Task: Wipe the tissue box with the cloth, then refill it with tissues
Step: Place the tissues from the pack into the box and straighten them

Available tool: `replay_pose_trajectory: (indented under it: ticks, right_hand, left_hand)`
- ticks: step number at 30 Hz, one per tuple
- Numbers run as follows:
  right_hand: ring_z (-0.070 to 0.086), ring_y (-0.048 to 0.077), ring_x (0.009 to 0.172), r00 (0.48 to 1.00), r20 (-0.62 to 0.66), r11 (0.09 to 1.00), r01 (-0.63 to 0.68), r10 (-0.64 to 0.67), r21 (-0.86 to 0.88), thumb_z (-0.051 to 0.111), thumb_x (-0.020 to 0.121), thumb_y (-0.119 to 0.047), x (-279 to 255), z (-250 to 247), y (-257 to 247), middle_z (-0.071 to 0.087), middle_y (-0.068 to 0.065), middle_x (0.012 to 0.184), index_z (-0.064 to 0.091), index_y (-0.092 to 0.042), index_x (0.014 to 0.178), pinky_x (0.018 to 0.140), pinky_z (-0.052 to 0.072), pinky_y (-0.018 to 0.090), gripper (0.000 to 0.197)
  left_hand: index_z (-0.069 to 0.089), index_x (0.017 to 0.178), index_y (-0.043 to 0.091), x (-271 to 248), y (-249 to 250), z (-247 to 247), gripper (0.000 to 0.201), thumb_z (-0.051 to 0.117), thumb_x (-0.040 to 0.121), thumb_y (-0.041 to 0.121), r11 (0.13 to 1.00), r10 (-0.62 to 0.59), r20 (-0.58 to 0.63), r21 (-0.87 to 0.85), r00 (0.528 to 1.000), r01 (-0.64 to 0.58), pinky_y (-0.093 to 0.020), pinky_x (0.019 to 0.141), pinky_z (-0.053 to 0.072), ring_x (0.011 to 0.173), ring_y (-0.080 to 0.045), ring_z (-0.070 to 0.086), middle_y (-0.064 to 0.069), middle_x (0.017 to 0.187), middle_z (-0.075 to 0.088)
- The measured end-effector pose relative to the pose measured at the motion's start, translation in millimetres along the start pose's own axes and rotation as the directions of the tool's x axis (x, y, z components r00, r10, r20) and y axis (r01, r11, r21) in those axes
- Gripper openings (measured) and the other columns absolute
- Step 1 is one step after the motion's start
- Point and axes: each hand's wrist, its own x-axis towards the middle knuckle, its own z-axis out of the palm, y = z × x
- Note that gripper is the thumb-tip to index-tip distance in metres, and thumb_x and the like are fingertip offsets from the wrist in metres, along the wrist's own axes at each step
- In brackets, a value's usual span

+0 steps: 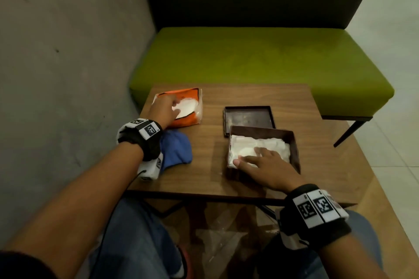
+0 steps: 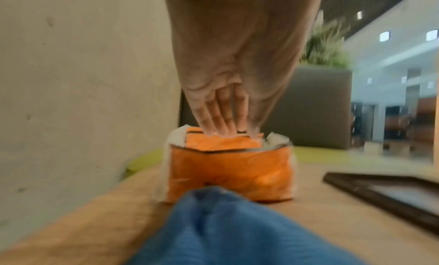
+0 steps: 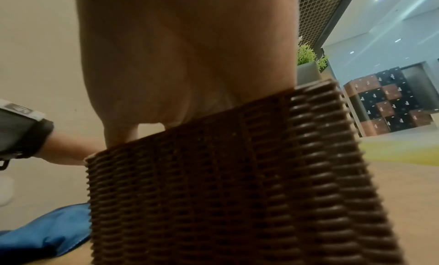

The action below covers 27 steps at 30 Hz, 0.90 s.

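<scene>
A brown woven tissue box [image 1: 294, 142] stands open on the table, with white tissues [image 1: 273, 145] lying in it. My right hand [image 1: 247, 156] lies flat on those tissues, fingers straight; in the right wrist view the box wall [image 3: 237, 175] hides the fingers of the right hand [image 3: 190, 62]. My left hand [image 1: 174, 106] reaches into the torn top of an orange tissue pack [image 1: 188, 118] at the far left. Its straight fingers [image 2: 221, 119] dip into the orange pack [image 2: 228, 167]. The blue cloth [image 1: 179, 152] lies crumpled under my left wrist.
The box's dark lid [image 1: 248, 118] lies upturned just behind the box. The small wooden table [image 1: 317, 154] abuts a grey wall [image 1: 68, 52] on the left and a green bench [image 1: 260, 56] behind. Clear plastic wrapping [image 1: 215, 244] lies on the floor under the table.
</scene>
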Motion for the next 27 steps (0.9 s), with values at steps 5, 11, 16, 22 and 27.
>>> replay_pose_trajectory:
  ticks: [5, 11, 16, 22, 27]
  right_hand:
    - [0.012, 0.025, 0.150, 1.000, -0.009, 1.000, 0.003, -0.003, 0.014, 0.031, 0.093, -0.071, 3.4, 3.1, 2.4, 0.017, 0.000, 0.163, 0.044, -0.047, 0.142, 0.120, 0.016, 0.050, 0.056]
    - [0.011, 0.024, 0.150, 1.000, -0.009, 1.000, 0.001, -0.001, -0.006, 0.029, 0.092, -0.071, 7.0, 5.3, 5.8, 0.016, 0.001, 0.163, 0.041, -0.047, 0.144, 0.120, 0.017, 0.051, 0.058]
    - [0.011, 0.024, 0.150, 1.000, -0.016, 1.000, 0.005, -0.006, -0.026, 0.028, 0.093, -0.071, 6.3, 5.3, 6.3, 0.016, 0.000, 0.163, 0.039, -0.047, 0.144, 0.121, 0.017, 0.048, 0.058]
    - [0.011, 0.024, 0.149, 1.000, -0.021, 1.000, 0.013, -0.013, -0.019, 0.028, 0.092, -0.071, 5.8, 5.5, 7.0, 0.017, 0.001, 0.163, 0.040, -0.046, 0.144, 0.120, 0.018, 0.048, 0.059]
    - [0.012, 0.024, 0.149, 1.000, -0.024, 1.000, 0.014, -0.014, -0.021, 0.027, 0.092, -0.072, 8.5, 6.8, 7.1, 0.017, 0.001, 0.163, 0.041, -0.046, 0.144, 0.120, 0.018, 0.048, 0.060]
  left_hand:
    - [0.051, 0.130, 0.009, 25.7, -15.0, 21.6, 0.052, 0.063, 0.085, 0.033, 0.911, 0.040, 0.328, 0.376, 0.944, -0.169, -0.034, 0.098, 0.039, 0.117, -0.033, 0.052, -0.016, 0.129, 0.057]
    - [0.057, 0.116, 0.010, 32.0, -13.2, 37.5, 0.043, 0.055, 0.086, 0.040, 0.842, 0.071, 0.287, 0.497, 0.955, -0.212, -0.047, 0.097, 0.042, 0.103, -0.033, 0.060, -0.014, 0.109, 0.065]
    - [0.055, 0.116, 0.009, 37.3, -16.2, 46.5, 0.037, 0.050, 0.089, 0.033, 0.871, 0.055, 0.208, 0.469, 0.977, -0.149, -0.043, 0.092, 0.046, 0.098, -0.030, 0.062, -0.012, 0.110, 0.066]
    - [0.063, 0.113, 0.016, 42.7, -16.4, 26.6, 0.037, 0.064, 0.081, 0.032, 0.955, 0.056, 0.052, 0.290, 0.997, -0.069, -0.037, 0.085, 0.049, 0.101, -0.034, 0.063, -0.015, 0.109, 0.068]
    - [0.063, 0.108, 0.004, 45.8, -8.9, 10.1, 0.033, 0.063, 0.082, 0.024, 0.986, -0.118, -0.089, 0.108, 0.989, 0.128, -0.037, 0.077, 0.046, 0.099, -0.040, 0.061, -0.022, 0.107, 0.065]
